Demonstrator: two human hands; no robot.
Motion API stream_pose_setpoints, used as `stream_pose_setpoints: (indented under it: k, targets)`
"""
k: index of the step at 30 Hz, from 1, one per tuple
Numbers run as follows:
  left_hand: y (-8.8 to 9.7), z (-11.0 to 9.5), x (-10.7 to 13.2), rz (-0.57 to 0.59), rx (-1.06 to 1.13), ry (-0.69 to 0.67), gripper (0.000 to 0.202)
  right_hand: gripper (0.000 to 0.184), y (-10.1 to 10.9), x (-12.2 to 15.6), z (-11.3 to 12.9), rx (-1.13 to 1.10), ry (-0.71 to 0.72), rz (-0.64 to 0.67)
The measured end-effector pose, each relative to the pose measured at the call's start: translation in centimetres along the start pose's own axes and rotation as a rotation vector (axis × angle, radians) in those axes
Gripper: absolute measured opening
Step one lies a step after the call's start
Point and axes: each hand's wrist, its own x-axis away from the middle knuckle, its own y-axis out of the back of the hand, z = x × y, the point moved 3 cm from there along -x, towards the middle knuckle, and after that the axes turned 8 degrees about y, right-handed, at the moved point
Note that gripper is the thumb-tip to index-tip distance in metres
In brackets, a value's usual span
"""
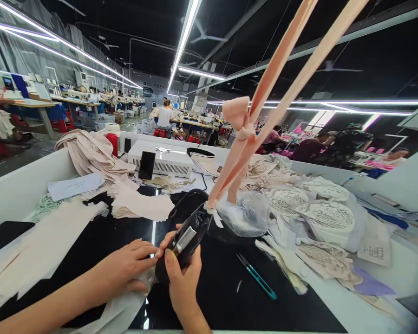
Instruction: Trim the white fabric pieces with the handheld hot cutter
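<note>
My right hand [185, 283] is wrapped around a black handheld tool [191, 236] with a metal plate on its side. Knotted peach fabric straps [245, 132] rise from the tool's far end. To its left, my left hand [128, 264] lies with fingers extended over a pale, thin fabric piece [123, 308], fingertips close to the right hand. Part of that fabric is hidden under the palm. Teal-handled thread snips [256, 277] lie on the black tabletop [237, 311] to the right.
Stacked beige fabric pieces [43, 241] cover the left side. Lace-patterned pieces [325, 215] and a clear plastic bag [245, 213] pile up at right. A phone [146, 165] leans against a white vented box [176, 162] at the back. People sit at sewing tables beyond.
</note>
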Motion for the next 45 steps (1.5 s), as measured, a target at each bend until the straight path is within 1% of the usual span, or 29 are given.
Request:
stream_pose_setpoints:
  k: [1, 2, 3, 5, 7, 9, 11, 13, 15, 17, 19, 20, 22, 25, 28, 31, 35, 40, 43, 45]
  targets:
    - [-0.1, -0.6, 0.8, -0.053, -0.022, 0.034, 0.052, 0.039, 0.1, 0.1, 0.0, 0.001, -0.001, -0.001]
    - [-0.3, -1.2, 1.5, -0.109, -0.054, 0.089, 0.033, 0.04, 0.1, 0.2, 0.0, 0.002, -0.002, 0.0]
    - [-0.7, -1.8, 2.3, -0.14, -0.108, 0.119, 0.02, 0.041, 0.1, 0.3, 0.0, 0.002, -0.006, -0.002]
    - [-1.6, -2.9, 3.7, -0.198, -0.202, 0.127, 0.027, 0.041, 0.2, 0.7, -0.3, 0.003, -0.017, -0.025]
    - [-2.6, -3.5, 4.8, -0.209, -0.243, 0.106, 0.029, 0.042, 0.1, 1.0, -0.6, -0.006, -0.006, -0.064]
    - [-3.4, -3.4, 5.4, -0.204, -0.258, 0.098, 0.029, 0.043, 0.1, 1.1, -0.7, -0.016, 0.018, -0.083]
    - [-3.8, -2.8, 5.6, -0.198, -0.256, 0.099, 0.035, 0.041, 0.0, 0.9, -0.5, -0.016, 0.032, -0.055]
    - [-3.5, -2.1, 5.6, -0.185, -0.232, 0.087, 0.044, 0.039, 0.2, 0.5, 0.1, -0.004, 0.032, -0.021]
    - [-2.8, -1.8, 5.4, -0.141, -0.189, 0.071, 0.051, 0.039, 0.6, -0.1, 0.9, 0.01, 0.049, -0.009]
    - [-1.8, -1.6, 5.2, -0.067, -0.151, 0.071, 0.048, 0.042, 1.3, -0.6, 1.5, 0.024, 0.066, -0.025]
    - [-0.8, -1.4, 5.0, -0.008, -0.141, 0.064, 0.037, 0.043, 1.9, -1.1, 1.7, 0.03, 0.06, -0.041]
    - [-0.4, -1.2, 4.9, 0.022, -0.14, 0.071, 0.036, 0.043, 2.1, -1.3, 1.7, 0.027, 0.057, -0.036]
    - [0.1, -0.8, 4.7, 0.047, -0.129, 0.085, 0.038, 0.04, 2.4, -1.7, 1.7, 0.019, 0.066, -0.077]
    - [0.5, -0.2, 4.1, -0.001, -0.14, 0.092, 0.042, 0.036, 2.4, -2.1, 1.8, 0.021, 0.079, -0.094]
    - [0.5, 0.1, 2.9, -0.057, -0.157, 0.092, 0.041, 0.037, 2.5, -2.4, 2.0, 0.035, 0.101, -0.084]
    - [0.0, 0.4, 1.5, -0.089, -0.159, 0.086, 0.042, 0.041, 2.7, -2.4, 2.1, 0.048, 0.098, -0.088]
    - [-1.0, 0.8, 0.4, -0.089, -0.152, 0.053, 0.039, 0.043, 3.0, -2.1, 2.1, 0.07, 0.089, -0.101]
    - [-1.8, 1.4, 0.4, -0.067, -0.196, 0.007, 0.029, 0.046, 3.8, -1.8, 2.8, 0.096, 0.058, -0.079]
    - [-1.7, 1.6, 0.8, -0.088, -0.214, -0.025, 0.026, 0.047, 4.2, -1.8, 3.1, 0.109, 0.02, -0.043]
    - [-1.7, 1.5, 1.1, -0.115, -0.217, -0.047, 0.025, 0.046, 4.3, -1.8, 3.1, 0.098, 0.029, -0.052]
